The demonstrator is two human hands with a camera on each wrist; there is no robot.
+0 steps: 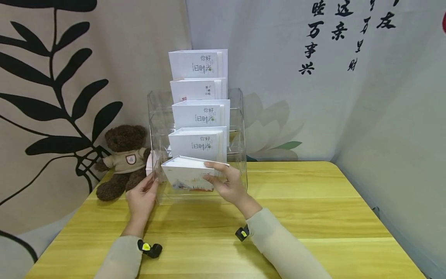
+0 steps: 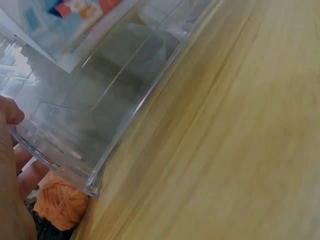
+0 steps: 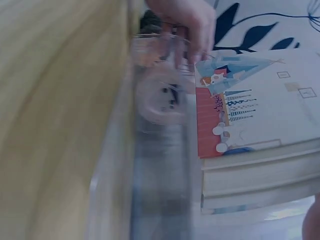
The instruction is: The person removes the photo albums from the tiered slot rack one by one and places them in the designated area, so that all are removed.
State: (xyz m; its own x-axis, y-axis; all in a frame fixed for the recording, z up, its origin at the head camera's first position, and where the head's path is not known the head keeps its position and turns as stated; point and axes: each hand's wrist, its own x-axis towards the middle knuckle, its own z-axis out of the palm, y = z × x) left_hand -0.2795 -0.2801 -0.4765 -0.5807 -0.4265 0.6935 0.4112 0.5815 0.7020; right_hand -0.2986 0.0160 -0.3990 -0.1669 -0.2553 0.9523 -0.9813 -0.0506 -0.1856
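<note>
A clear tiered plastic rack (image 1: pixel 159 122) stands on the wooden table, with several thick white books (image 1: pixel 200 116) upright in its tiers. My left hand (image 1: pixel 142 197) grips the rack's lower left edge. In the left wrist view its thumb lies over the clear wall (image 2: pixel 65 117), with fingers behind. My right hand (image 1: pixel 229 185) holds the lowest white book (image 1: pixel 184 174) by its right upper corner, thumb on the front. This book is tilted at the bottom tier. Its cover, printed with a tent and red patch (image 3: pixel 250 100), faces the right wrist camera, above the rack's clear base.
A brown teddy bear (image 1: pixel 127 164) in a beige shirt sits beside the rack on the left. An orange yarn ball (image 2: pixel 61 201) is by the rack's corner. Behind the rack hangs a pale printed cloth (image 1: pixel 271 50). The wooden table (image 1: pixel 296 201) extends to the right.
</note>
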